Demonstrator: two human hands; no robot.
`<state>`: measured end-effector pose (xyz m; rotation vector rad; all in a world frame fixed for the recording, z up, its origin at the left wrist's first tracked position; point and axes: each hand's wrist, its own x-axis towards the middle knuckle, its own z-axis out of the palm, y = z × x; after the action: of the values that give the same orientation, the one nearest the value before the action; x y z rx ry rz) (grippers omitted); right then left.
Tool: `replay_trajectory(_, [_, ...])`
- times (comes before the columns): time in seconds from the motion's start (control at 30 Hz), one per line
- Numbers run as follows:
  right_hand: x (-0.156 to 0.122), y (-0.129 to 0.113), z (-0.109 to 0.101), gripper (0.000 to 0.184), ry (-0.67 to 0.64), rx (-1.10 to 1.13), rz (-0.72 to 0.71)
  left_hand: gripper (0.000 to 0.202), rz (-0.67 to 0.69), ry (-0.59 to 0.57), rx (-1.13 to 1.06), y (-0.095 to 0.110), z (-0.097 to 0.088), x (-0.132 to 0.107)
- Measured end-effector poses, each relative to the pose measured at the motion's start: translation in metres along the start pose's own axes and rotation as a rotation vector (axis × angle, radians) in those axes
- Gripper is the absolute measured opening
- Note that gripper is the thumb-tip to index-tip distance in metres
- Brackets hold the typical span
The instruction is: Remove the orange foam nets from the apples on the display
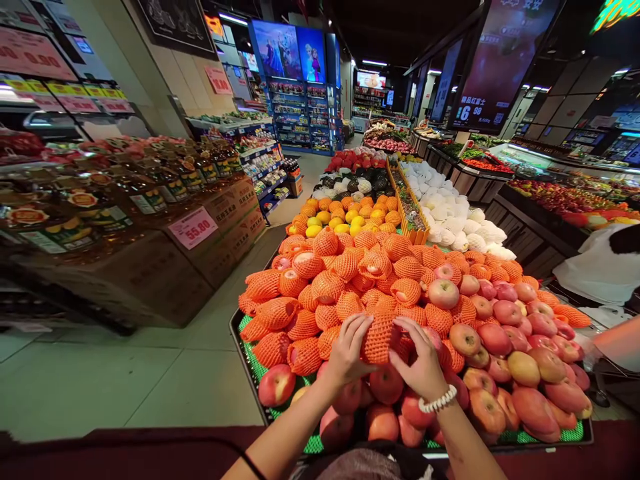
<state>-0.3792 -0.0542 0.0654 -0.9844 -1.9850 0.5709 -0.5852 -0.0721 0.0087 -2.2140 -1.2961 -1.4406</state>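
Observation:
An apple in an orange foam net [379, 341] sits between my two hands, above the front of the fruit pile. My left hand [350, 350] grips its left side, with the thumb low and the fingers at its upper edge. From the right, my right hand [421, 360], with a beaded bracelet at the wrist, presses its fingertips and thumb against the net. Many more apples in orange nets [327, 287] lie heaped behind. Bare red apples [386, 384] are below my hands, and others [507, 313] spread to the right.
The black display tray [249, 373] has a green mesh liner. Yellow fruit [341, 228] and white-netted fruit [450, 207] lie further back. Oil bottles [145, 183] stand on cartons [200, 240] at left. Another person's arm [617, 343] reaches in at right, below a white plastic bag [595, 267].

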Motion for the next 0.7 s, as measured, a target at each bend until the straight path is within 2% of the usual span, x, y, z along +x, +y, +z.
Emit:
replay_trajectory(0.1, [-0.007, -0.001, -0.006, 0.086, -0.211, 0.074, 0.16, 0.067, 0.127, -0.077, 0.059, 0.01, -0.018, -0.001])
replay_trajectory(0.17, [-0.015, -0.001, -0.005, 0.102, -0.288, 0.145, 0.234, 0.06, 0.201, -0.143, 0.087, 0.018, -0.03, 0.0])
replay_trajectory(0.27, [-0.033, 0.001, 0.007, 0.111, -0.273, 0.324, 0.281, 0.056, 0.284, -0.222, 0.068, 0.028, -0.048, 0.0])
replay_trajectory(0.33, [-0.048, 0.001, 0.019, 0.114, -0.224, 0.492, 0.346, 0.065, 0.293, -0.214, 0.007, 0.033, -0.056, -0.006])
replay_trajectory(0.4, [-0.063, -0.002, 0.031, 0.116, -0.16, 0.644, 0.423, 0.081, 0.215, -0.124, -0.044, 0.04, -0.06, -0.016])
replay_trajectory(0.5, [-0.08, -0.009, 0.044, 0.12, -0.037, 0.724, 0.438, 0.091, -0.053, 0.048, -0.103, 0.055, -0.062, -0.035])
replay_trajectory(0.53, [-0.084, -0.011, 0.046, 0.121, 0.001, 0.71, 0.422, 0.084, -0.15, 0.084, -0.132, 0.061, -0.062, -0.04])
replay_trajectory(0.6, [-0.09, -0.012, 0.046, 0.122, 0.04, 0.663, 0.389, 0.053, -0.273, 0.102, -0.225, 0.072, -0.062, -0.046])
replay_trajectory(0.67, [-0.097, -0.006, 0.039, 0.122, 0.055, 0.597, 0.37, 0.024, -0.263, 0.07, -0.335, 0.082, -0.059, -0.047])
replay_trajectory(0.7, [-0.102, -0.001, 0.033, 0.12, 0.057, 0.556, 0.364, 0.019, -0.233, 0.052, -0.378, 0.086, -0.056, -0.045])
